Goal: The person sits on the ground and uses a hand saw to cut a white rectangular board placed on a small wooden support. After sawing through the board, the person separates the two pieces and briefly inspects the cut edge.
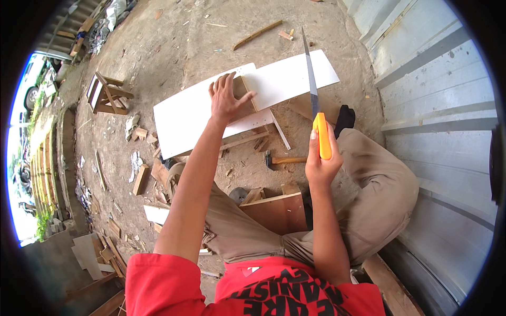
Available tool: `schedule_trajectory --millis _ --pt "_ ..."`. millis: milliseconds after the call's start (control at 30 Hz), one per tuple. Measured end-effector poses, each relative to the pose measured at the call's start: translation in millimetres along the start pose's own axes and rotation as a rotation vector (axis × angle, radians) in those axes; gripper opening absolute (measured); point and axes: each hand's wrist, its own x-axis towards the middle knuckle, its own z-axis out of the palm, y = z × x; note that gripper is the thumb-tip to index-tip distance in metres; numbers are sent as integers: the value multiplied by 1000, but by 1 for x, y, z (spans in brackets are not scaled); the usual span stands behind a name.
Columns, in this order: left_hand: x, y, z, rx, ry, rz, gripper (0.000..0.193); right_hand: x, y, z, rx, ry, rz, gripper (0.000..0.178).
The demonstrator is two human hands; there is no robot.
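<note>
My right hand (322, 164) is wrapped round the orange handle of a handsaw (312, 79), whose blade points up and away from me. Ahead of me lie white boards (185, 117), with a second white board (292, 76) reaching to the right. With fingers spread, my left hand (227, 99) rests on a small brown wooden piece (243, 89) on top of the white boards. The saw blade appears in front of the right board; I cannot tell whether they touch. Under the boards stands a low wooden support (245, 141), partly hidden.
A hammer (284, 160) lies on the ground between my legs, near a wooden box-like seat (274, 210). To the left stands a small wooden stool (108, 95). Wood offcuts (141, 179) and a stick (257, 35) are scattered about. A corrugated metal wall (437, 89) rises close on my right.
</note>
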Motion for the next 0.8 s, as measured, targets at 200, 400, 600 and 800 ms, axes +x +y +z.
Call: schedule_trajectory --millis 200,400,600,800 --pt "-25 -3 -27 219 -351 14 120 -1 -20 12 32 -1 -121 34" --pt "-82 -45 -37 102 -248 -218 100 -6 -32 26 112 -33 -168 33" --pt "-114 -59 -41 278 -102 -253 60 -19 -30 32 83 -70 -165 34" --pt "-58 50 -7 -47 391 106 50 -10 0 14 58 -98 -86 35"
